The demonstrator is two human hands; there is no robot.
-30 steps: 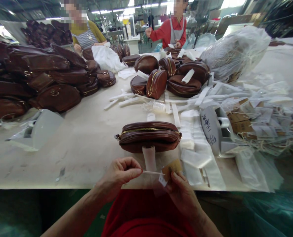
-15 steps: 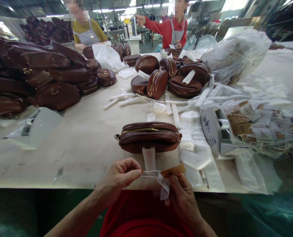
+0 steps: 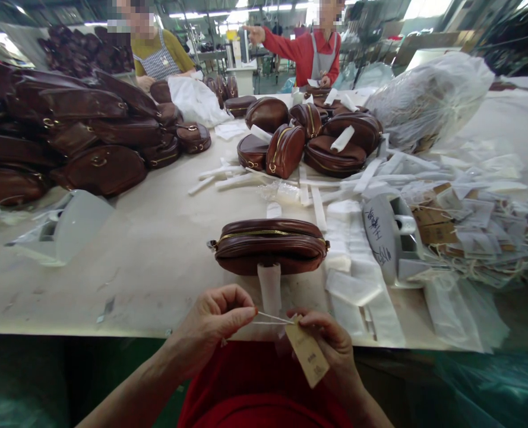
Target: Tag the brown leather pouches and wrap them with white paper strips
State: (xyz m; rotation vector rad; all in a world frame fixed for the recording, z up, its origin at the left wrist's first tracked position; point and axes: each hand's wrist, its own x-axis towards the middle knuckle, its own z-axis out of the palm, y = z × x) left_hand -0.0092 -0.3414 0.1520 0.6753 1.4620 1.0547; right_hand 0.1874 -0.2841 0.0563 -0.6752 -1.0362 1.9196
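My left grip [image 3: 217, 318] pinches the string [image 3: 276, 318] and my right grip [image 3: 335, 345] pinches its tag [image 3: 308, 353], so the string is stretched out, but the tag isn't yet on the brown bag [image 3: 270, 246] sitting just past them on the tabletop [image 3: 157, 261].

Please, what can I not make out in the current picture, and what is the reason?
Head view, tan tag: its print is too small and blurred to read.
Head view, right hand: the tag hides some fingers.
Head view, nearest bag: its brown sides hide the inside.
Head view, left bag pile: the picture's left edge cuts it off.
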